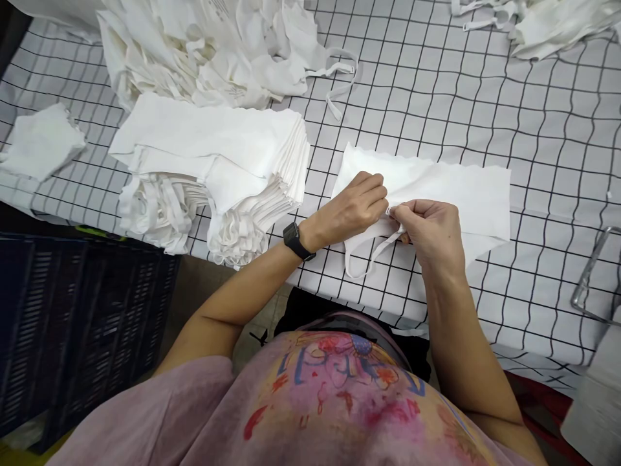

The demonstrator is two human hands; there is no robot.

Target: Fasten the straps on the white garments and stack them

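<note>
A white garment (466, 191) lies flat on the black-gridded white table (485, 97) in front of me. My left hand (352, 207) and my right hand (429, 230) meet at its near left corner. Both pinch the fabric edge where a thin white strap (369, 255) loops down toward the table's front edge. A black watch sits on my left wrist.
A neat stack of folded white garments (218, 162) lies to the left, with a loose heap (208, 45) behind it. A small white piece (41, 142) is at the far left, more white cloth (557, 22) at the top right, and a dark crate (72, 310) below the table.
</note>
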